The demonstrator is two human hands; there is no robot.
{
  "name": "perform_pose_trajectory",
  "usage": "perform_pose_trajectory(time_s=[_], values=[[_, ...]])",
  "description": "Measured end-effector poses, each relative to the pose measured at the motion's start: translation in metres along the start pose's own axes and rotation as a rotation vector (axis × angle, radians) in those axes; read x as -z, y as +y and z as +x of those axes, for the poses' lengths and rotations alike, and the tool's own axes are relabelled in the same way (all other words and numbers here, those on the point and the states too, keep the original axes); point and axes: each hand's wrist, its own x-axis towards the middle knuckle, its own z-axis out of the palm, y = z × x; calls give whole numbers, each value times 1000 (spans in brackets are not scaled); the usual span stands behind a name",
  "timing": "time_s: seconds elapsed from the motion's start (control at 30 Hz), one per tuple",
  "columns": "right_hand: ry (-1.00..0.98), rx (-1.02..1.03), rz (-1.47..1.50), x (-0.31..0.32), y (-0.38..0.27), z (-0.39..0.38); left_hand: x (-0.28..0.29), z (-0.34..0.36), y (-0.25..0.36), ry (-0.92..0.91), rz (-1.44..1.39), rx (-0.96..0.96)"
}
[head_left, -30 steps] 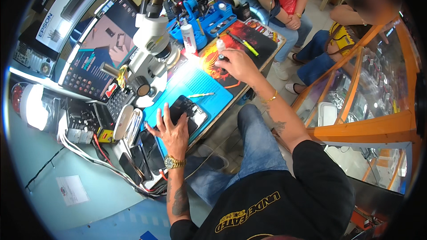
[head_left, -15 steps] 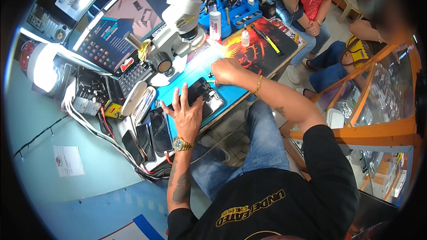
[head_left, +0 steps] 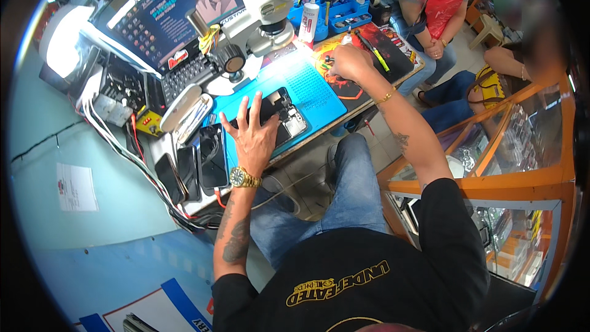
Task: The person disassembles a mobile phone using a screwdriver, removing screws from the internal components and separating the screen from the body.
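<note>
While an opened phone [head_left: 290, 118] with silvery inner parts exposed lies on a blue mat [head_left: 299, 89] near the front edge of the surface, the left hand [head_left: 251, 138] rests over its left part, fingers spread wide. Farther right, the right hand [head_left: 353, 64] is over a black mat [head_left: 348, 90] with a red and orange pattern, its fingers curled. A small dark tip [head_left: 330, 59] shows beside them, but whether they pinch it cannot be told. Just right of that hand lies a black and yellow-green pen-like tool [head_left: 375, 51]. On the far side stand a white bottle [head_left: 309, 21] and a blue tool caddy [head_left: 348, 19]. Left of these rises a white microscope [head_left: 272, 3], then a computer screen [head_left: 184, 21]. Toward the near left lie several dark phones [head_left: 212, 163].
</note>
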Motion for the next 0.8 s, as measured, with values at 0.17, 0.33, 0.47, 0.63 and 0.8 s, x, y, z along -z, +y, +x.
perform_pose_trajectory(time_s=[0.17,0.33,0.47,0.63,0.8], values=[[55,-10,49,-29,31,-2,-3,2,4,-8,-16,13],[27,-38,140,-27,25,-6,-2,0,0,-24,13,1],[209,-5,559,-45,42,-9,-3,1,1,-22,11,5],[427,6,1571,-57,26,-43,-7,-1,-1,1,23,-5],[463,14,975,-69,30,-75,-3,1,0,1,14,4]])
